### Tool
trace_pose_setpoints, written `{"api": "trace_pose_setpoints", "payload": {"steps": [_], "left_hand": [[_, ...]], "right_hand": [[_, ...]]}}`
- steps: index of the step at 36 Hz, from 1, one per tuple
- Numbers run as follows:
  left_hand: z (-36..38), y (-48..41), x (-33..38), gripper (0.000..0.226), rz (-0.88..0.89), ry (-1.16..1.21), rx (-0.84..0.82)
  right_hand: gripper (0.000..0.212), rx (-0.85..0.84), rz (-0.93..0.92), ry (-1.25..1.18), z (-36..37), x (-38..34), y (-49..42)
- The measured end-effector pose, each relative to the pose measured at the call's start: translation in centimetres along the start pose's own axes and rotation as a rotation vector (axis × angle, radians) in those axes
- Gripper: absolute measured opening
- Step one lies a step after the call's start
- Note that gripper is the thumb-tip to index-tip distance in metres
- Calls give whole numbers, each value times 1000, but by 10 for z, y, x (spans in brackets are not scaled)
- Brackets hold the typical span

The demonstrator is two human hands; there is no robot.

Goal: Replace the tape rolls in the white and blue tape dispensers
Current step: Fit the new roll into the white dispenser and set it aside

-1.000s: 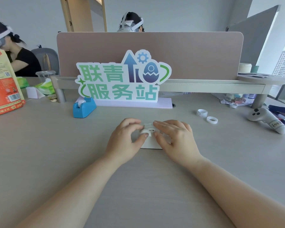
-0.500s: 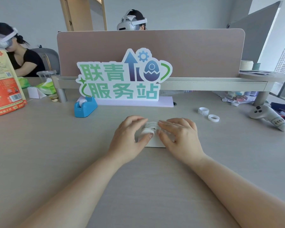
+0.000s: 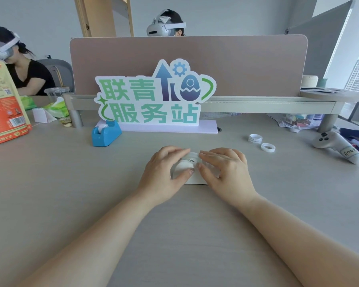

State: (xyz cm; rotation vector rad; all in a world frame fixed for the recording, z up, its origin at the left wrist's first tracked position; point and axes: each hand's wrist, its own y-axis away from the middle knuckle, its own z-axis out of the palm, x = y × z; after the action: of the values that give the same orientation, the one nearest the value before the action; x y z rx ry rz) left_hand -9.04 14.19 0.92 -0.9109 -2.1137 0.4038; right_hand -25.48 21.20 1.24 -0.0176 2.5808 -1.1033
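A pale grey desk (image 3: 50, 193) in an office, backed by a dusty-pink divider (image 3: 247, 65) and a low shelf riser (image 3: 257, 104). Both hands meet at the middle of the desk over the white tape dispenser (image 3: 196, 180), which stands on the desk surface and is mostly hidden under them. The left hand (image 3: 164, 172) curls round the white tape roll (image 3: 184, 165) seated in the top of the dispenser, thumb on its near face and fingers arched over its far side. The right hand (image 3: 226, 172) holds the dispenser body from the other side, fingers laid over the top and thumb tucked against the near edge, its fingertips almost touching those of the left.

Right of the hands, well apart, two loose tape rolls (image 3: 255, 139) (image 3: 268, 147) lie flat on the desk, and past them a grey controller (image 3: 336, 147). To the left and further back stands the blue tape dispenser (image 3: 106, 134) with a white roll (image 3: 102, 127) sitting in its cradle, just in front of a green and blue sign (image 3: 153, 96) on a lilac base. At the far left are an orange bag (image 3: 4, 104), a clear plastic cup (image 3: 56, 93) and a green tissue pack (image 3: 58, 109) with a tissue poking out. Two people in headsets sit beyond the desk
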Motion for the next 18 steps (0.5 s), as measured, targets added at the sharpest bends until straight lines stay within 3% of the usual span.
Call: {"api": "trace_pose_setpoints", "payload": {"steps": [18], "left_hand": [[2,-4,1,31,-74,50,35]], "right_hand": [[43,-21,-26,-57,1,-9,-4]]}}
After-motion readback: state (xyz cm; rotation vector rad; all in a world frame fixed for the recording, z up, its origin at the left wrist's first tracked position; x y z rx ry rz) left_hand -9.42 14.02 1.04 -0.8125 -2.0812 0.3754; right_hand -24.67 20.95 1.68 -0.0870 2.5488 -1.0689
